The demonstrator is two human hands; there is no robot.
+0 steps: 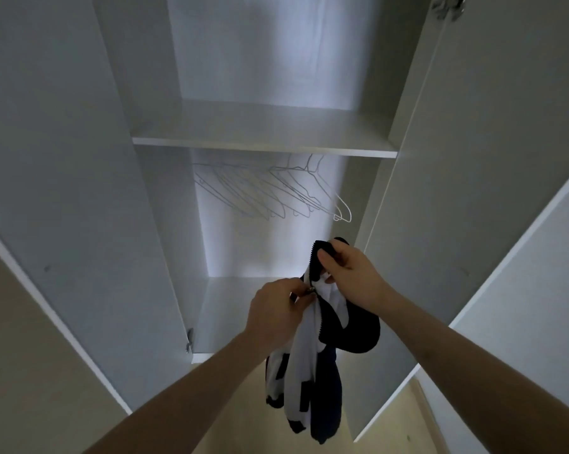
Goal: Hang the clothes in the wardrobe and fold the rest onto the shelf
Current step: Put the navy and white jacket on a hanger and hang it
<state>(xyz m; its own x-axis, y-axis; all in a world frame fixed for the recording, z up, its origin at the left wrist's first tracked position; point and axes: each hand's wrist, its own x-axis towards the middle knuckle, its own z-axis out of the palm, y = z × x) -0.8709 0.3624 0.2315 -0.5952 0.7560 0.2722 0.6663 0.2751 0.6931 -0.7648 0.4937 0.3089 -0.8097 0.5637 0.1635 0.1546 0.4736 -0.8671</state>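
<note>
Our left hand (276,309) pinches the zip, our right hand (348,273) grips the jacket (309,371) collar; next we likely need a hanger (309,188).

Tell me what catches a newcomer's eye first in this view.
A dark-and-white zip jacket dangles at centre, the right hand gripping its collar, the left hand pinching the zipper. Behind, bare wire hangers crowd under the wardrobe shelf.

I see a pale yellowish floor (397,424) near right, a beige wall (21,355) near left, and a grey-white wall (538,290) on the right.
</note>
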